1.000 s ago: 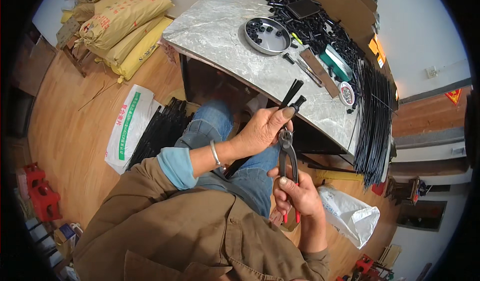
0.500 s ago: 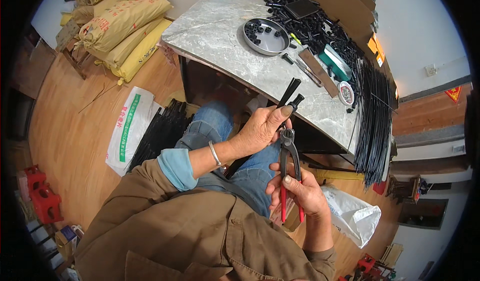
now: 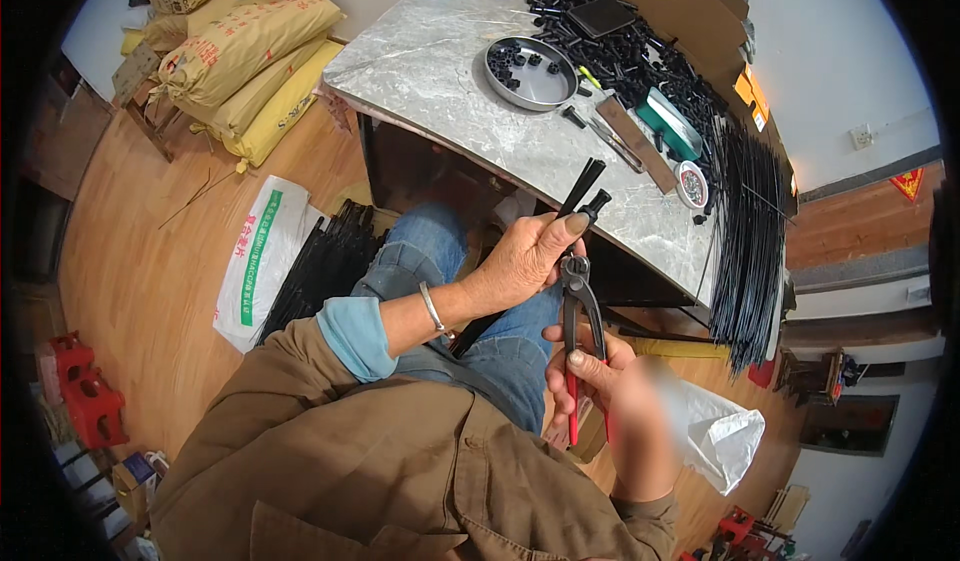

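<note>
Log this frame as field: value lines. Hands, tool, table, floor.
left hand: grips thin black rods and a black cylindrical fitting
right hand: holds dark metal pincers with red handles
tool head: up, close to left hand; contact unclear
grey marbled table: round silver dish, heap of black fittings
floor: white sack with green stripe

A small workshop, seemingly set up in a home-like room.
The stone-patterned worktop (image 3: 425, 71) carries a heap of small black parts (image 3: 655, 64), a round metal dish (image 3: 545, 88) and long thin black rods (image 3: 745, 261); red-handled pincers (image 3: 575, 275) are in the person's right hand (image 3: 603, 373). Wood-look flooring (image 3: 150, 261), pale walls (image 3: 850, 71) and red plastic stools (image 3: 90, 401) look domestic; sacks (image 3: 250, 46) lie stacked.
</note>
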